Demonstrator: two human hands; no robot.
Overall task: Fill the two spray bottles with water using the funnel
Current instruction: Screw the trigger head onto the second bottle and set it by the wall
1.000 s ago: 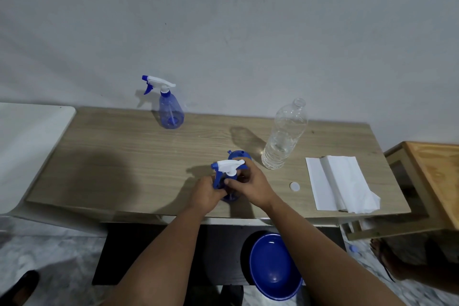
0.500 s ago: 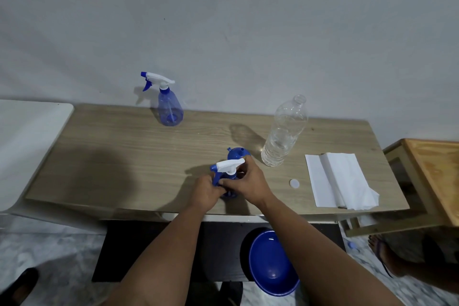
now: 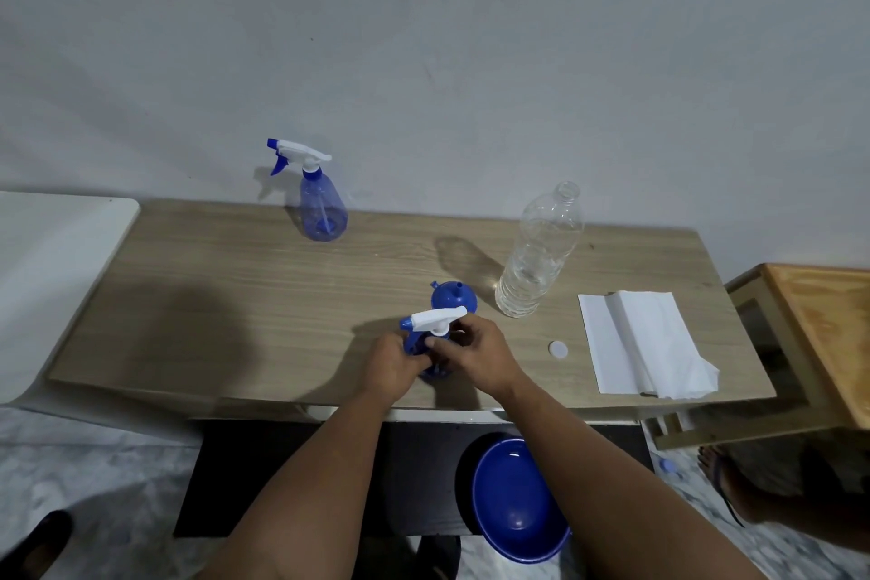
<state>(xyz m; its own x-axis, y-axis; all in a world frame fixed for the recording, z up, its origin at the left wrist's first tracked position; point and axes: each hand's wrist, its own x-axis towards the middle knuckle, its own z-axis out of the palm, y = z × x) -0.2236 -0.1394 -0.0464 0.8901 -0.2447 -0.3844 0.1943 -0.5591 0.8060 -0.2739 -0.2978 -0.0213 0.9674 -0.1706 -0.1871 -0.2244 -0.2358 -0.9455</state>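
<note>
Now the near spray bottle (image 3: 430,346) is gripped by the left hand (image 3: 393,363); its collar is pinched by the right hand (image 3: 475,356), the funnel (image 3: 453,295) just behind it on the wooden desk (image 3: 235,297) below a grey wall.

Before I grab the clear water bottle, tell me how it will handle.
The water bottle is tall, narrow and only part full, so it will probably feel light and tip easily. Its cap is off, so a tilt could spill water. The thin ribbed plastic may dent under a firm squeeze.
</note>
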